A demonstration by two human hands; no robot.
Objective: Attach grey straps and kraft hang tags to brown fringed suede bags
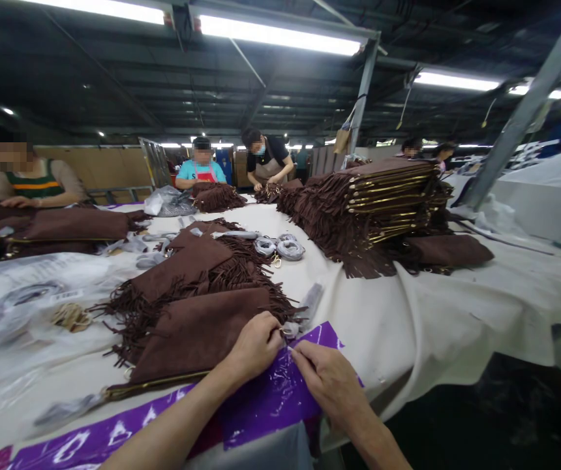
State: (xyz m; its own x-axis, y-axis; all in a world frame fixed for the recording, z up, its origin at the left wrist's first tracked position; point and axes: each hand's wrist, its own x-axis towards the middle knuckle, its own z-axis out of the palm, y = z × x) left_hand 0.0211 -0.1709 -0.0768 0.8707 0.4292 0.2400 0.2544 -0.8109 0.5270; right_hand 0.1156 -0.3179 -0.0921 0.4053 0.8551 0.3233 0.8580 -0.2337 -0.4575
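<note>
A dark brown fringed suede bag with a gold zipper lies in front of me. At its right end, my left hand is closed in a pinch beside a small metal fitting partly wrapped in clear plastic. My right hand is also closed, thumb against forefinger, with a tiny whitish bit at the fingertips. What either pinch holds is too small to name. Beneath both hands runs a shiny purple plastic sheet along the table's near edge.
More brown fringed bags lie just beyond, near coiled grey straps. A tall stack of bags stands at the right. Clear plastic bags spread at the left on the white-covered table. Several co-workers sit or stand farther back.
</note>
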